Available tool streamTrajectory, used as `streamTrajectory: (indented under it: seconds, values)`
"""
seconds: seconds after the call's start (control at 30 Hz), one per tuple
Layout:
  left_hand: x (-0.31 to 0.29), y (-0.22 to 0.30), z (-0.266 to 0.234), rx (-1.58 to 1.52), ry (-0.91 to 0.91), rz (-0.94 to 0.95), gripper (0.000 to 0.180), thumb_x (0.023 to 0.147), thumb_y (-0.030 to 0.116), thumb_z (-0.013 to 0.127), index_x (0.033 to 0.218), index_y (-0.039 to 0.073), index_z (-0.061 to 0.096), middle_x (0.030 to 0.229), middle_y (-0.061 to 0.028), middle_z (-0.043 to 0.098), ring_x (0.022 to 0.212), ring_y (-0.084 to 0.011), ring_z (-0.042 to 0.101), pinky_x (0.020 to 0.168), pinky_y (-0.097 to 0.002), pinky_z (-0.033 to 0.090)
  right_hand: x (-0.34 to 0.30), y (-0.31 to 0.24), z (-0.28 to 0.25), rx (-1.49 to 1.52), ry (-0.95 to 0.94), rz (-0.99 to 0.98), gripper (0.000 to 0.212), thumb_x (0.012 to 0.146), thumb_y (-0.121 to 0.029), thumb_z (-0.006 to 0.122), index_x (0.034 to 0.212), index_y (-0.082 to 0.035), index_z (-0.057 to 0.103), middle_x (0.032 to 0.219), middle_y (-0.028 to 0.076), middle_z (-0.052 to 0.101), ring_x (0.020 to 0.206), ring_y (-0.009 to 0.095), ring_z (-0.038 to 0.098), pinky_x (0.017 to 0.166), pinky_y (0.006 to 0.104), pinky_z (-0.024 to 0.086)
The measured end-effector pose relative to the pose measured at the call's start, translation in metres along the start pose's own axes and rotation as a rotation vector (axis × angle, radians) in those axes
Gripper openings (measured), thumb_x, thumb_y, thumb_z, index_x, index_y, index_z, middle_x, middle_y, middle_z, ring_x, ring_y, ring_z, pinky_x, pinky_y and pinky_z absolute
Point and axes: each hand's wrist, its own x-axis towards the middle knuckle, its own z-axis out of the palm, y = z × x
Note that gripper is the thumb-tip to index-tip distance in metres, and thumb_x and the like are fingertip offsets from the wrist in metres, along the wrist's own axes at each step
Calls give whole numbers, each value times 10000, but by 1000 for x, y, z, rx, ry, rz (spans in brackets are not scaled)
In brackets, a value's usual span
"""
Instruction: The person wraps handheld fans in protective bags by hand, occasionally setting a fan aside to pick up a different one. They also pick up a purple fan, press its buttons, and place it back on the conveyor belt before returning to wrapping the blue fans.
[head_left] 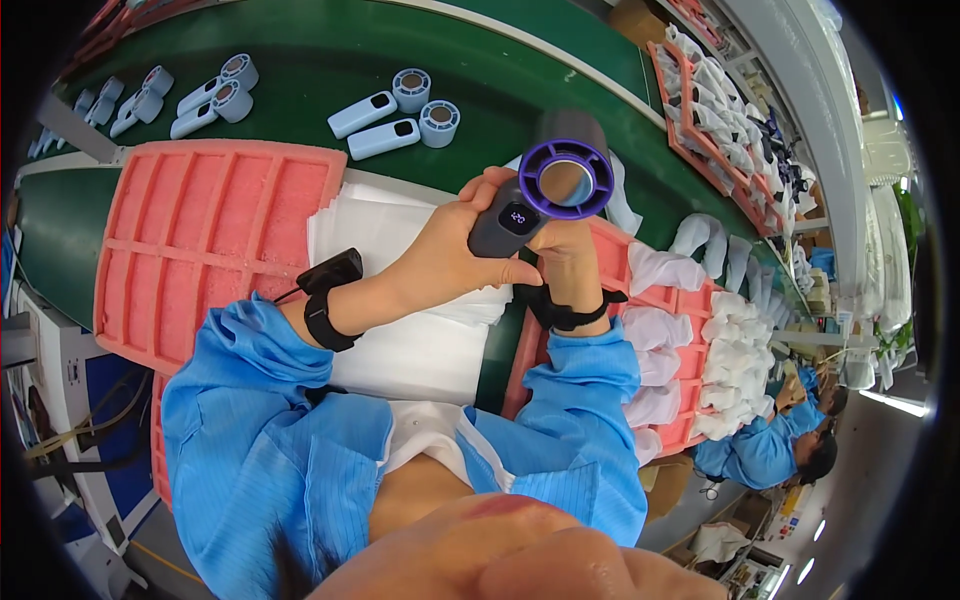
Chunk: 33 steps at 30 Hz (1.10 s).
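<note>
Bench [480, 80], pink tray [185, 200] at near-L edge. Dark fan [538, 203] held up over near edge. L hand [452, 240]: fingers curled snug on handle; R hand [562, 242] behind fan, fingers hidden, can't tell. Lit display [517, 217] faces up: prob. check step; next move needs steady grip.

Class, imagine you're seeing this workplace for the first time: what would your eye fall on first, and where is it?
Probably the dark grey handheld device with its purple-ringed head, gripped by the left hand at upper centre, the right hand partly hidden behind it. Next, pale blue devices on the green surface beyond, and the pink gridded tray at left.
</note>
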Motion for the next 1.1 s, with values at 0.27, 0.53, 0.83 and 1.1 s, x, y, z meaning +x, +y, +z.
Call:
streamTrajectory:
  seconds: [0.27,0.53,0.83,1.1]
  values:
    - [0,-6,4,53,5,-60,483,671,204,840,971,-21,536,920,-76,549,638,-132,605,549,-252,489,-6,6,-4,16,26,-11,773,601,-312,848,1215,34,530,1025,138,611,1079,338,533,891,440,456]
    - [1,-6,6,-24,33,-85,375,693,163,816,882,-15,544,781,-61,572,593,-118,589,502,-249,471,-9,3,3,43,87,32,727,661,-258,791,1254,34,490,1050,169,605,1108,345,518,922,429,438]
    - [4,-12,7,17,14,-73,329,704,174,809,848,10,563,641,-36,566,557,-115,578,485,-232,450,-9,5,-2,75,86,19,691,674,-228,775,1248,31,490,1053,170,602,1101,337,517,918,431,434]
    - [4,-6,10,-8,33,-24,360,694,169,818,862,6,544,691,-36,557,562,-116,580,482,-230,454,-11,5,-5,59,55,-9,677,680,-194,765,1253,32,483,1073,181,589,1105,338,512,909,424,442]
